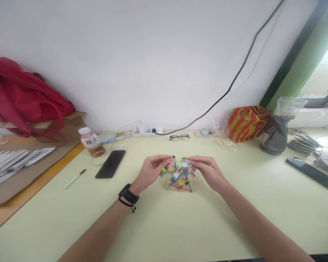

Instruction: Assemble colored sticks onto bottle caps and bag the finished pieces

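A small clear plastic bag [179,182] with coloured plastic pieces inside, red, yellow, blue, green, white and dark, is between my hands over the pale green table [164,233]. My left hand [152,170] pinches its upper left edge between thumb and fingers. At the upper right edge my right hand [207,169] closes on it in the same way. More coloured pieces show behind the bag, partly hidden by it and by my left fingers. A black watch [128,194] and a cord bracelet are on my left wrist.
Left of me are a black phone [110,164], a drink bottle [91,142] and a white pen-like stick [75,179]. Glasses [179,137] and a power strip [147,132] lie by the wall. To the right are a striped bag [246,123], a grey bag [274,136] and another phone [313,173].
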A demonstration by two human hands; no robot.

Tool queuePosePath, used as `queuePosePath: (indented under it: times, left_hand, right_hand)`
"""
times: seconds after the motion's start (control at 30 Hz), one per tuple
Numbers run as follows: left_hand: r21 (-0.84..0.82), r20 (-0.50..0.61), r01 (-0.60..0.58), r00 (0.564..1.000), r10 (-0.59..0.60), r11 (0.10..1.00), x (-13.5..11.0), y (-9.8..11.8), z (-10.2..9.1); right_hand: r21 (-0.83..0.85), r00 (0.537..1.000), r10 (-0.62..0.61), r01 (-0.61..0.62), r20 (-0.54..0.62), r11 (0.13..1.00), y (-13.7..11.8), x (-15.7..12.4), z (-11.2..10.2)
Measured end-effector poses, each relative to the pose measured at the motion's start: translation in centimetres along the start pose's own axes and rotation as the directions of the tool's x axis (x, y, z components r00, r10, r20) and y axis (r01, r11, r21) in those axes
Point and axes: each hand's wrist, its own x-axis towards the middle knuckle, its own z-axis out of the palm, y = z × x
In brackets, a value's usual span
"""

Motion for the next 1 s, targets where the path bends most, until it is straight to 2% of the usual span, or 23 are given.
queuePosePath:
  times: [0.3,0.5,0.63,0.8,1.0]
  left_hand:
    - [-0.02,0.016,0.001,1.0,-0.001,1.0,0.0,-0.6,-0.5]
    - [-0.027,0.076,-0.028,0.997,0.03,0.999,-0.3,-0.3,-0.4]
    - [-0.004,0.047,-0.043,0.998,0.043,0.999,-0.2,-0.2,-0.4]
    - [0.112,0.049,-0.045,0.998,0.039,0.993,0.2,-0.6,-0.8]
    - [0.055,0.088,-0.032,0.996,0.027,0.998,0.2,-0.3,-1.1]
  right_hand:
    - [0.009,0.999,-0.029,0.028,0.025,1.0,-0.5,-0.3,0.5]
    - [-0.156,0.99,-0.131,0.138,0.056,0.978,-0.4,-0.6,0.4]
    - [-0.234,0.985,-0.167,0.174,0.051,0.956,-0.3,-0.6,0.5]
    - [-0.331,0.983,-0.182,0.184,0.038,0.926,-0.3,-0.3,0.2]
    - [-0.216,0.98,-0.19,0.198,0.057,0.956,-0.4,-0.2,-0.2]
